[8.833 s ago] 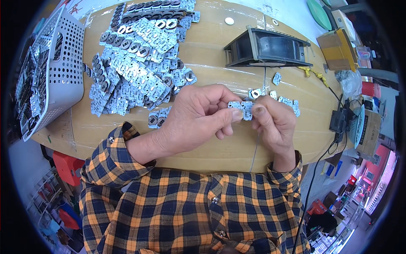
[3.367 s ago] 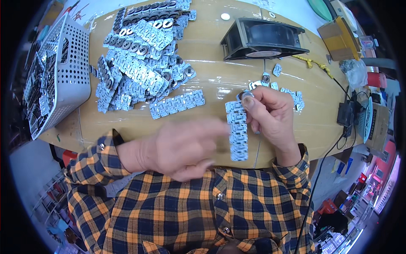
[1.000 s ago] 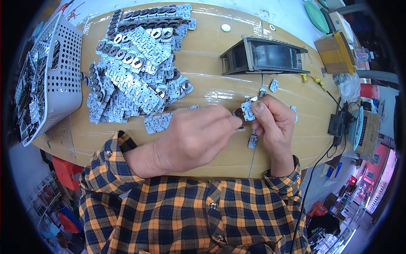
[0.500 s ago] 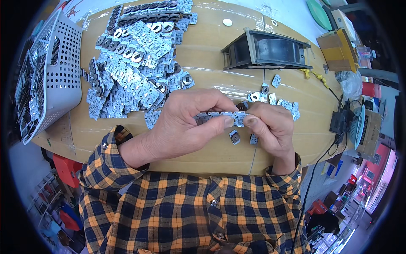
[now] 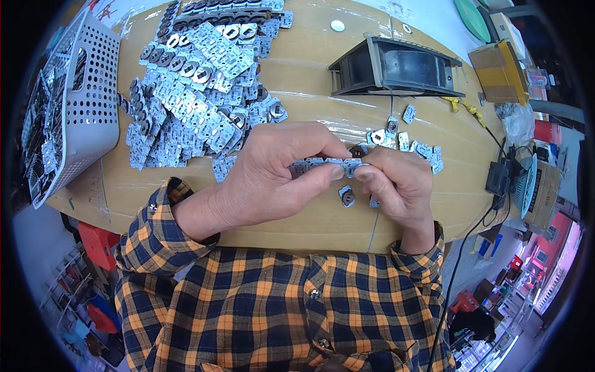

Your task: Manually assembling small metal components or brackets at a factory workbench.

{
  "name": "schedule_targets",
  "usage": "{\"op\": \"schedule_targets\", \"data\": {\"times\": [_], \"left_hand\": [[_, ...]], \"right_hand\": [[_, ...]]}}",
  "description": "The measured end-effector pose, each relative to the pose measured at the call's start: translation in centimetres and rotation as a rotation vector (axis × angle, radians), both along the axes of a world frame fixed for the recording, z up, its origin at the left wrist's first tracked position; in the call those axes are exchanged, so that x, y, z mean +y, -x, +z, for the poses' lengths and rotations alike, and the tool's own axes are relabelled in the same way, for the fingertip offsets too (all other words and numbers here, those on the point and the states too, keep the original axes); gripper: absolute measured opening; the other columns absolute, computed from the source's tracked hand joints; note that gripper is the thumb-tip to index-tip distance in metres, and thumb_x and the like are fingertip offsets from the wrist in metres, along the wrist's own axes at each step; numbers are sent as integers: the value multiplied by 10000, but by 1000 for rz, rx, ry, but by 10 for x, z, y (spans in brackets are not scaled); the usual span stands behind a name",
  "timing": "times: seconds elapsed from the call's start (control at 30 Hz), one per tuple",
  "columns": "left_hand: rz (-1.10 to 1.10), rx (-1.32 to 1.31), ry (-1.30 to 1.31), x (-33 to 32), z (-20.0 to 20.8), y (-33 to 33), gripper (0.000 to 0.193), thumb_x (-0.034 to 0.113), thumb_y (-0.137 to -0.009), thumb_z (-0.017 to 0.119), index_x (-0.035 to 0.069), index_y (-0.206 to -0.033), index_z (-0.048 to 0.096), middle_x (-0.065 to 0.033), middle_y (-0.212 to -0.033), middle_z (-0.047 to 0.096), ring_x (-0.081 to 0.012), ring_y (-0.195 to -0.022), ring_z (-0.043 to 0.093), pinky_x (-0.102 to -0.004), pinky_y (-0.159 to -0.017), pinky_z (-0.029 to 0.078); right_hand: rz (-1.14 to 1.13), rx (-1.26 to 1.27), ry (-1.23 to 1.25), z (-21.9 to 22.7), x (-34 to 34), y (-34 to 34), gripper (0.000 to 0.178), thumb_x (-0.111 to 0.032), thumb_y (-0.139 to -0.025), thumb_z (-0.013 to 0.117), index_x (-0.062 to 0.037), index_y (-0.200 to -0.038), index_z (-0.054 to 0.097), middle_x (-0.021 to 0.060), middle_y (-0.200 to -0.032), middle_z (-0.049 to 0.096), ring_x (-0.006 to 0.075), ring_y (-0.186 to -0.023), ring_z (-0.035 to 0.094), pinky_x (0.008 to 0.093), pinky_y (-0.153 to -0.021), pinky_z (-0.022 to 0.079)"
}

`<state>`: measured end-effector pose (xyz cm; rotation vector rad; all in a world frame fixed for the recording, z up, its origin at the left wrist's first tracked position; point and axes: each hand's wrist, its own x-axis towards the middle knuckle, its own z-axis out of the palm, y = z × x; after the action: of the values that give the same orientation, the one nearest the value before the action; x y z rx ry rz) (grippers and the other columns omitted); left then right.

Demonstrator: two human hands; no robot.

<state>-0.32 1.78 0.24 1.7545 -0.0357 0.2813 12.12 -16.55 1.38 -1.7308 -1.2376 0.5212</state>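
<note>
A strip of small light-blue circuit boards (image 5: 315,162) is stretched between my two hands, above the table. My left hand (image 5: 273,177) pinches it between thumb and fingers, with the thumb tip near the right end. On that end board my right hand (image 5: 400,184) is closed, thumb and bent forefinger gripping its edge. Part of the strip is hidden behind my left fingers. Just below the hands lies a single loose board (image 5: 346,196) with a dark round holder on it. Another dark round part (image 5: 357,150) shows behind the fingertips.
A large heap of board strips (image 5: 204,105) covers the table's left side, beside a grey perforated basket (image 5: 99,99) full of parts. Several loose boards (image 5: 427,152) lie right of my hands. Beyond them stands a black fan (image 5: 403,68); a black cable (image 5: 462,248) hangs at right.
The strip has tilted, so its faces look narrower, and its right end seems bent against the rest. Both hands keep their grip. The whole view has shifted slightly.
</note>
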Motion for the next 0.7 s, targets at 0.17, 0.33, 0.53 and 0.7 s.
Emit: {"op": "schedule_targets", "data": {"times": [0.17, 0.33, 0.53, 0.7], "left_hand": [[23, 59, 109, 2, 3, 1, 114, 3, -812, 673, 1, -924, 694, -73, -809, 685, -107, -685, 633, -224, -603, 470], [-52, -115, -86, 2, -3, -1, 104, 4, -843, 661, -16, -944, 675, -55, -833, 685, -83, -696, 635, -212, -600, 478], [-135, 299, 553, 1, 4, 2, 139, 5, -884, 648, -20, -1010, 595, -67, -865, 675, -106, -728, 671, -181, -562, 493], [-134, 273, 723, -2, 10, 3, 134, 3, -886, 646, -20, -1001, 581, -78, -859, 665, -122, -753, 680, -187, -557, 503]], "right_hand": [[-61, 126, -2, 2, -3, 0, 95, -67, -865, 685, 4, -802, 674, 63, -616, 579, 169, -515, 559, 281, -489, 419], [33, 32, -24, -1, 1, 0, 113, -75, -872, 678, 6, -793, 670, 65, -614, 574, 164, -511, 549, 281, -484, 411], [26, 65, -5, -2, -1, 2, 274, -183, -956, 594, 15, -768, 621, 22, -565, 558, 76, -413, 474, 224, -404, 342], [-75, 1136, -70, -3, -2, 8, 268, -157, -993, 532, 6, -793, 604, -3, -561, 545, 31, -402, 412, 187, -369, 294]]}}
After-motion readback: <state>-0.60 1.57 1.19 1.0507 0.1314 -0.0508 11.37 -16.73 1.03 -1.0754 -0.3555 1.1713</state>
